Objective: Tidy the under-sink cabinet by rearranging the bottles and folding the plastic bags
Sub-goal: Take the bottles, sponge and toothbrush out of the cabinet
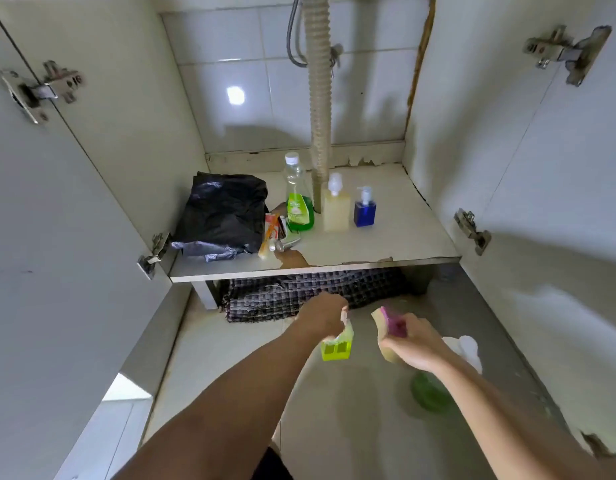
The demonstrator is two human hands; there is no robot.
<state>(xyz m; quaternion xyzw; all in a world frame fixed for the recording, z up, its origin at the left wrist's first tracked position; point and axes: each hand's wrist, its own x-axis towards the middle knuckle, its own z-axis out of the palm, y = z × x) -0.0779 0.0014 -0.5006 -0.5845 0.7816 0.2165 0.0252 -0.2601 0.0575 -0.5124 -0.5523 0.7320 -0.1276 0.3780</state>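
Under-sink cabinet, doors open. On the cabinet shelf (386, 244): crumpled black plastic bag (223, 216), green dish-soap bottle (299, 199) with an unreadable label, yellow pump bottle (336, 206), blue pump bottle (364, 209). Below the shelf, the left hand (325, 315) grips a lime-green holder (337, 346); the right hand (415, 344) grips a sponge (389, 327).

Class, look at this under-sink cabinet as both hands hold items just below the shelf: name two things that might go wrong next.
1. The three bottles stand close together beside the drain hose; reaching in might topple the green bottle into the yellow bottle.
2. The tubes lie near the peeling shelf edge and might be knocked off.
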